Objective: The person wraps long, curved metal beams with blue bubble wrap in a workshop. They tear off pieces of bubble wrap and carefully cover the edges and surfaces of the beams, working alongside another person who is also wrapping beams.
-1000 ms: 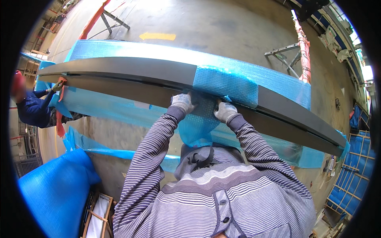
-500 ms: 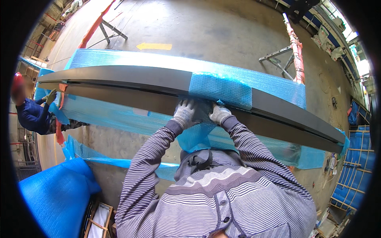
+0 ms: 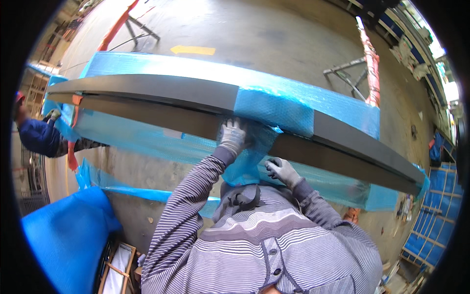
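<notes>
Two long dark grey metal bars (image 3: pixel 171 90) lie side by side across my front, a narrow gap between them. A sheet of blue bubble wrap (image 3: pixel 274 109) is folded over their middle, and its loose end hangs down toward my waist. My left hand (image 3: pixel 232 136), in a grey glove, presses on the near bar at the wrap's left edge with its fingers stretched out. My right hand (image 3: pixel 285 172), also gloved, hovers below the near bar beside the hanging wrap. Its fingers are curled together; what they hold, if anything, is hidden.
More blue wrap (image 3: pixel 147 63) lies beneath the bars. Red-wrapped trestles (image 3: pixel 373 78) stand beyond at left and right. A co-worker (image 3: pixel 41 134) stands at the bars' far left end. A blue foam roll (image 3: pixel 68 240) sits at lower left, beside a wooden crate (image 3: pixel 117 269).
My right hand has left the near bar and moved down and right, fingers curling. My left hand stays on the bar, its fingers straighter. The co-worker has shifted toward the left rim.
</notes>
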Action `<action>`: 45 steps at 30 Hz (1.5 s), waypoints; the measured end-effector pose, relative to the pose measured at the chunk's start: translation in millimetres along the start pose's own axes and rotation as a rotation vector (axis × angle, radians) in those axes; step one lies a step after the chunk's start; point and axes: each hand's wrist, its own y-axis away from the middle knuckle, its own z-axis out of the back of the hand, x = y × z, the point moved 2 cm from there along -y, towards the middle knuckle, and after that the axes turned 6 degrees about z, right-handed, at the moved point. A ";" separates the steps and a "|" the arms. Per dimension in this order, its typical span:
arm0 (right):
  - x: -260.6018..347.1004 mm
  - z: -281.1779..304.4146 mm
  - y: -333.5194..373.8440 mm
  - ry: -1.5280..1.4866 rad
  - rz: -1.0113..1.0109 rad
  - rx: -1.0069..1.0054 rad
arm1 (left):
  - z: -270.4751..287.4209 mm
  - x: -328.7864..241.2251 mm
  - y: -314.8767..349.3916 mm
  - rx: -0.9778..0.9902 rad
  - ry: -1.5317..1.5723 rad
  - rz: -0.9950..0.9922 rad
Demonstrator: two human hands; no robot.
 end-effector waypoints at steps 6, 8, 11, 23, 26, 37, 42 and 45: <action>161.4 17.2 -43.8 0.837 0.975 -0.383 | 8.6 -8.2 5.3 0.063 0.181 0.146; 171.1 15.7 -89.2 1.134 0.855 -0.443 | 17.2 -11.5 11.8 0.039 0.343 0.192; 146.2 17.3 -131.8 1.507 0.573 -0.352 | 24.4 -8.6 37.3 -0.287 0.632 0.338; 136.4 27.9 -143.0 1.397 0.504 -0.315 | -111.2 -29.7 23.4 0.224 1.506 0.658; 130.5 22.3 -136.6 1.385 0.479 -0.299 | -127.6 -29.5 14.9 0.171 0.533 0.130; 132.1 34.1 -123.8 1.187 0.665 -0.308 | -112.0 -25.4 35.2 0.433 1.931 0.961; 155.5 84.4 -138.2 1.138 0.590 -0.186 | -59.6 -32.1 63.7 0.122 1.457 0.964; 161.6 109.0 -163.5 1.189 0.383 0.138 | -18.6 -61.7 61.3 -0.526 1.082 0.612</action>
